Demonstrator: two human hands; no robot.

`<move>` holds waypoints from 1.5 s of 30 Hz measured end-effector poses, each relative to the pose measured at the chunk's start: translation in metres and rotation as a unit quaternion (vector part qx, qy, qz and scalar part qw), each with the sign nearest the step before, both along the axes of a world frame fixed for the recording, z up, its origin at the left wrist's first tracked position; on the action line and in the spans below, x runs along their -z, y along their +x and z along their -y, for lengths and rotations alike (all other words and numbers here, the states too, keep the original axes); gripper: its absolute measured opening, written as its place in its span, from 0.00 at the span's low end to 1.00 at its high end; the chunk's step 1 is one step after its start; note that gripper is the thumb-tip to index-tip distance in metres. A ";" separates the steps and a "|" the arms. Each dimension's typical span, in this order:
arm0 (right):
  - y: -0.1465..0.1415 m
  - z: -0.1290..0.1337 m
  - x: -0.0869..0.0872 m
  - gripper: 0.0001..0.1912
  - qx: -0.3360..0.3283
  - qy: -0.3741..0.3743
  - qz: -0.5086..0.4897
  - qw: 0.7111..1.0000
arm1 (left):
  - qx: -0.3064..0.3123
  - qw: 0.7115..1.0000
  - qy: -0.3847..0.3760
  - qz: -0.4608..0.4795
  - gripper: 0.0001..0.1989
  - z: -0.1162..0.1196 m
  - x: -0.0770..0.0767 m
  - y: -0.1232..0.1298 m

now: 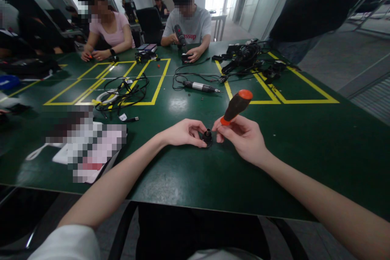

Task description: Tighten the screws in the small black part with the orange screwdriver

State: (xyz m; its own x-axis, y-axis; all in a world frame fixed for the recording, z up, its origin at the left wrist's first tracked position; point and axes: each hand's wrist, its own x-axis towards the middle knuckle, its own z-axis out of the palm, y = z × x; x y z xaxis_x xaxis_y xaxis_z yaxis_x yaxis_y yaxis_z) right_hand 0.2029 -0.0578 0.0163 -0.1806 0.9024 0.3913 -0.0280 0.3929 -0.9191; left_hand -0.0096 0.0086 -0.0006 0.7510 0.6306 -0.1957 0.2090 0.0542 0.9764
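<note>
My left hand [189, 133] pinches a small black part [206, 138] that stands on the green table [170, 178]; a metallic cylinder shows at its top. Just right of it, my right hand [243, 136] is closed round the lower end of a screwdriver [237, 106] with a black and orange handle. The handle tilts up and to the right, its orange end on top. The screwdriver's shaft cannot be made out between my fingers. A narrow gap separates my right fingertips from the black part.
Beyond my hands lies a silver-and-black pen-shaped tool [199, 86] with a cord. Coiled cables [124, 93] lie left, above a pixelated pinkish item [100, 150]. More black cables [246, 55] are at the back right. Across the table, a person [190, 24] holds a power tool [179, 34].
</note>
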 end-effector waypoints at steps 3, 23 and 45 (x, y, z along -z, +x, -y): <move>0.000 -0.001 -0.002 0.20 -0.009 -0.005 0.005 1.000 | -0.001 1.000 -0.001 0.005 0.20 0.000 0.001 0.000; 0.000 -0.001 0.001 0.19 -0.029 -0.013 -0.010 0.999 | 0.004 1.000 0.002 0.008 0.21 0.000 0.001 0.000; -0.002 0.000 0.004 0.17 -0.028 -0.009 -0.048 0.998 | 0.003 1.000 -0.004 0.024 0.24 -0.001 0.002 -0.001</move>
State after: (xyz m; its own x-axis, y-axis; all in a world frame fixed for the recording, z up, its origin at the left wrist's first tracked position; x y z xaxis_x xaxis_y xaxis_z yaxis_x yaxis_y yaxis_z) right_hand 0.2004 -0.0573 0.0124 -0.1942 0.8989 0.3928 -0.1380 0.3714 -0.9182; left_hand -0.0108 0.0100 -0.0029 0.7639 0.6243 -0.1634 0.1616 0.0601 0.9850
